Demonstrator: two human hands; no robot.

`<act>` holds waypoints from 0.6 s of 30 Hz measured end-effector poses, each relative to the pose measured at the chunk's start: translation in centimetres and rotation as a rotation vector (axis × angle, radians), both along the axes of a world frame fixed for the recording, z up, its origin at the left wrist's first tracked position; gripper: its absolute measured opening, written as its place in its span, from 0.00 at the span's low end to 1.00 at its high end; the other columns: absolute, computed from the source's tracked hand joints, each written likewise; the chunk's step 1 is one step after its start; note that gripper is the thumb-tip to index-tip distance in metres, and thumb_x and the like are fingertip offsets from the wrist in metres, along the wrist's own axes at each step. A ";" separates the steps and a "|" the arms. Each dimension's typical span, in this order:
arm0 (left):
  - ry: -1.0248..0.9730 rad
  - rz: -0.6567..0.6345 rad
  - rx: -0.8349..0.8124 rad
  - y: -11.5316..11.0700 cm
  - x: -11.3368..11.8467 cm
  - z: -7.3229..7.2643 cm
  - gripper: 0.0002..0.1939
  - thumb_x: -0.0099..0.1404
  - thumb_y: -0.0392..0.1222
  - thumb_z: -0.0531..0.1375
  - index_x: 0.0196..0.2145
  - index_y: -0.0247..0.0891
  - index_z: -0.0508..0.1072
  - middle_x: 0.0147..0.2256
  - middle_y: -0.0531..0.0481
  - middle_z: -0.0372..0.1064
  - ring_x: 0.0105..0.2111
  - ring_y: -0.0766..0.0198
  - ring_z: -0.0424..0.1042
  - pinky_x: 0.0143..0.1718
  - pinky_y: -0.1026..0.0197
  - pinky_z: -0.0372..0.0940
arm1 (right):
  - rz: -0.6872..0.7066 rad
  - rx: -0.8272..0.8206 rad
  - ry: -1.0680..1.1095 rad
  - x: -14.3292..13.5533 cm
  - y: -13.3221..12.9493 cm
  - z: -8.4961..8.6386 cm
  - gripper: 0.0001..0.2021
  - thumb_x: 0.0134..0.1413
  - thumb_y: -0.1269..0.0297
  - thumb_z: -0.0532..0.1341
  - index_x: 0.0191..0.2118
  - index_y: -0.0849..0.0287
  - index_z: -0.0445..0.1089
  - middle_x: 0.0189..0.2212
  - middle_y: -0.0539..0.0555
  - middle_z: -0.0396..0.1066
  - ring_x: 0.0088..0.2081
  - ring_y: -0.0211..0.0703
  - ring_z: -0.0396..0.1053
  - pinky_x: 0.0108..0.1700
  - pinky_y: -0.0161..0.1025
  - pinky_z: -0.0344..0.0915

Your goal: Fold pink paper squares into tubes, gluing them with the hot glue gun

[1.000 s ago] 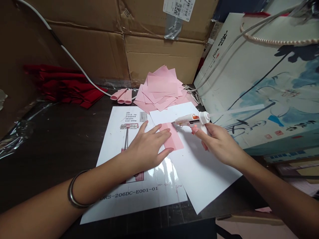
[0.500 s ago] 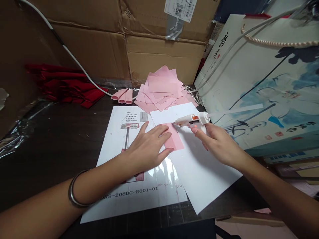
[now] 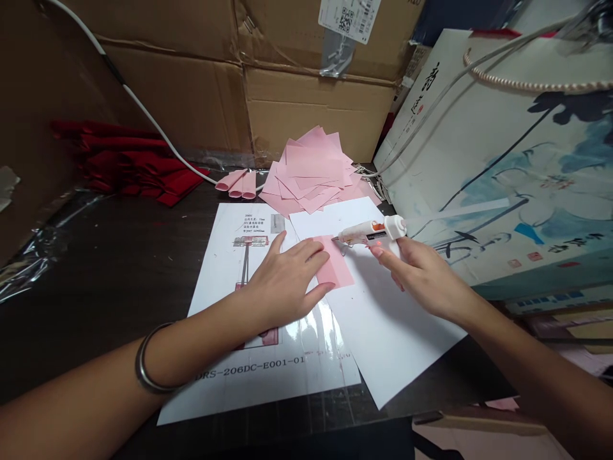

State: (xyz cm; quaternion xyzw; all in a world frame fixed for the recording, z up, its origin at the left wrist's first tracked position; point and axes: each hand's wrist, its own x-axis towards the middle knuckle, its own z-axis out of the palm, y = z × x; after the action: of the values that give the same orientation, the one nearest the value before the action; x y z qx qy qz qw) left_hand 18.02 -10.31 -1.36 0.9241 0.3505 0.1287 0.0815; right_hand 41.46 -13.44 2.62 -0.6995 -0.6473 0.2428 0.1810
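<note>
A pink paper piece [image 3: 335, 268] lies on a white sheet [image 3: 383, 332], its left part under the fingertips of my left hand [image 3: 287, 281]. That hand rests palm down with its fingers apart, partly over a printed sheet [image 3: 215, 306]. My right hand [image 3: 421, 271] is wrapped round the handle of a white glue gun [image 3: 376, 233]. The gun's nozzle points left and is at the upper right part of the pink piece. A clear glue stick [image 3: 460, 209] juts from the gun's back.
Loose pink papers [image 3: 313, 166] are heaped behind the sheets, beside rolled pink pieces [image 3: 242, 185]. Folded red material [image 3: 138, 163] lies at the back left. Cardboard [image 3: 316, 108] stands behind, and a patterned paper bag [image 3: 507, 166] on the right. A white cable [image 3: 153, 124] hangs at left.
The glue gun's nozzle has shifted very slightly right along the pink piece. My left hand keeps its place on the paper, and the view has moved a little.
</note>
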 end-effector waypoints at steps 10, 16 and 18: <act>-0.007 -0.001 0.012 0.0 0.0 -0.2 0.19 0.70 0.51 0.51 0.53 0.37 0.65 0.56 0.43 0.65 0.56 0.53 0.64 0.63 0.36 0.43 | -0.018 -0.025 -0.026 -0.1 -0.5 0.4 0.26 0.58 0.38 0.51 0.22 0.55 0.55 0.19 0.48 0.61 0.22 0.39 0.59 0.28 0.39 0.53; -0.022 -0.006 0.014 -0.1 -0.1 -0.3 0.19 0.70 0.50 0.50 0.53 0.37 0.64 0.56 0.43 0.65 0.56 0.53 0.64 0.62 0.34 0.42 | -0.019 -0.008 -0.045 -0.1 -0.7 0.4 0.27 0.58 0.37 0.51 0.21 0.55 0.55 0.17 0.48 0.60 0.22 0.40 0.59 0.27 0.39 0.53; -0.021 -0.004 0.012 -0.1 -0.1 -0.3 0.19 0.70 0.50 0.50 0.53 0.37 0.65 0.56 0.43 0.64 0.57 0.53 0.63 0.62 0.35 0.43 | -0.008 -0.005 -0.040 0.0 -0.8 0.4 0.26 0.58 0.38 0.51 0.21 0.55 0.57 0.17 0.48 0.60 0.22 0.40 0.60 0.28 0.39 0.54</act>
State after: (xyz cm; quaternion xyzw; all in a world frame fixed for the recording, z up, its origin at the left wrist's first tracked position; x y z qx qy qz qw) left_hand 17.91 -10.37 -1.63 0.9238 0.3470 0.1406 0.0798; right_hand 41.41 -14.23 3.05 -0.7071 -0.6474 0.2299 0.1673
